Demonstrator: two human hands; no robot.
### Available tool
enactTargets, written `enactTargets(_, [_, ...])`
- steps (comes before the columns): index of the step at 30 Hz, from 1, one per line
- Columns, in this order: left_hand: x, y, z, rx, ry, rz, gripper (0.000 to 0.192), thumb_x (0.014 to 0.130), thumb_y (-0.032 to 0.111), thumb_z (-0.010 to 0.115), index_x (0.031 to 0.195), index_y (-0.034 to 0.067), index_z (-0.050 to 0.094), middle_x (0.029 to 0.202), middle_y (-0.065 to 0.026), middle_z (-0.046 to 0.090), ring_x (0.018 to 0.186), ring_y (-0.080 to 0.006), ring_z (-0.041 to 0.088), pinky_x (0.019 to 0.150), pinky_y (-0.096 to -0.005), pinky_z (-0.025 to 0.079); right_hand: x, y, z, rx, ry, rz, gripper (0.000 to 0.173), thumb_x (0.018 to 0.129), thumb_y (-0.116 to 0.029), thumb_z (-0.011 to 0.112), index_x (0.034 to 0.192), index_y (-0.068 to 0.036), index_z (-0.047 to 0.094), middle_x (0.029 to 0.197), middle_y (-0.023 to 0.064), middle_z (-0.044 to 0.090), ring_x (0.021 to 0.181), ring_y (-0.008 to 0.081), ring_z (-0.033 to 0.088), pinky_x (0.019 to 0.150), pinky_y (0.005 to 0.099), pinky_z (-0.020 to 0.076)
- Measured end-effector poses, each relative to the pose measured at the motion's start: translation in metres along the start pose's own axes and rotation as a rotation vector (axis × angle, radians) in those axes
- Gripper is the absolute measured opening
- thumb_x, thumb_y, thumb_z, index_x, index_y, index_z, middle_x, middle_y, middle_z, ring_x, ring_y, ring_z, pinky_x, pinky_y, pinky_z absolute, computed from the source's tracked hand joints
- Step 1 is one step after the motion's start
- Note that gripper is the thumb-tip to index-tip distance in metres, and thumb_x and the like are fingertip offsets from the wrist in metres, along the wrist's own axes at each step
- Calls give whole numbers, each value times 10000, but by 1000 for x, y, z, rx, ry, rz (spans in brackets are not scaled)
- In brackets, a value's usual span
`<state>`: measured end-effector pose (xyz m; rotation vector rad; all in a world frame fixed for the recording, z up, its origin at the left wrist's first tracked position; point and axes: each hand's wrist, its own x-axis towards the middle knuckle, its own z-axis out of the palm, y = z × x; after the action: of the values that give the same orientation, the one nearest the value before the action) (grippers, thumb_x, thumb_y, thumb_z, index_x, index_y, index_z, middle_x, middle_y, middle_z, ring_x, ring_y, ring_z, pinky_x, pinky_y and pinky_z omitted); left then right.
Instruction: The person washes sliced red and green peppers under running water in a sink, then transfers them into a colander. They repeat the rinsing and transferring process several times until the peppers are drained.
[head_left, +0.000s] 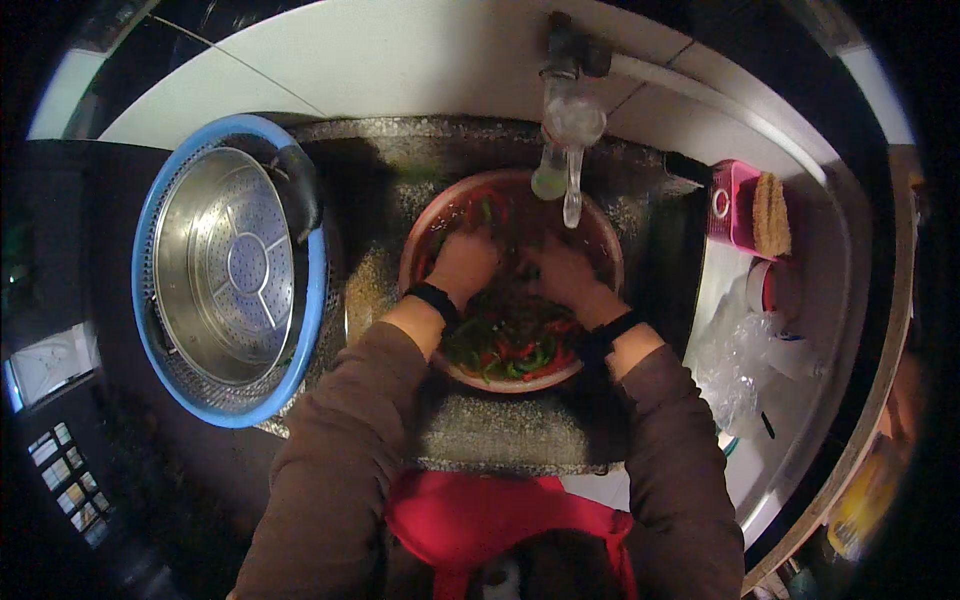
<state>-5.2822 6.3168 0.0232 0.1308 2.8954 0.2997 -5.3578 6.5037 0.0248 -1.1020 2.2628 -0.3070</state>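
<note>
A round reddish basin (417, 238) stands before me in a dark stone sink. Red and green pieces that look like cut peppers (517, 349) float and gather in it, thickest along the near side. My left hand (469, 262) reaches into the left half of the basin, its fingers down among the pieces. In the right half, my right hand (562, 274) is also lowered into the basin. Blur and shadow hide the fingertips of both hands, so what they grip is unclear. Just beyond the hands, a tap (574, 124) with a clear handle hangs over the basin's far rim.
To the left, a blue plastic basket (315, 300) holds a perforated metal steamer pan (225, 300). On the right ledge are a pink basket (731, 206), a tan scrubbing sponge (772, 216) and a clear plastic bag (739, 367). A pale hose (720, 97) curves along the wall.
</note>
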Motion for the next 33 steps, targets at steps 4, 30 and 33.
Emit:
enactTargets(4, [-8, -4, -23, -234, -61, -121, 279, 813, 150, 653, 1089, 119, 680, 1115, -148, 625, 924, -347, 655, 786, -443, 549, -9, 1, -16, 124, 92, 24, 536, 734, -323, 776, 1222, -174, 611, 1330, 205, 465, 1149, 413, 540, 936, 491, 498])
enactTargets(30, [-100, 5, -55, -320, -145, -63, 624, 772, 91, 715, 1361, 153, 521, 1446, -135, 445, 1260, -378, 484, 1061, -443, 413, -82, -18, -13, 418, 384, -2, 301, 801, -4, 651, 1086, -97, 670, 1166, 164, 612, 997, 360, 627, 852, 426, 520])
enactTargets(33, [-105, 11, -63, -269, -125, -17, 637, 765, 75, 716, 1366, 156, 517, 1465, -143, 428, 1276, -381, 476, 1054, -453, 421, -96, -28, -6, 369, 323, 16, 341, 786, 27, 620, 1103, -88, 668, 1234, 171, 597, 1101, 367, 590, 932, 435, 492])
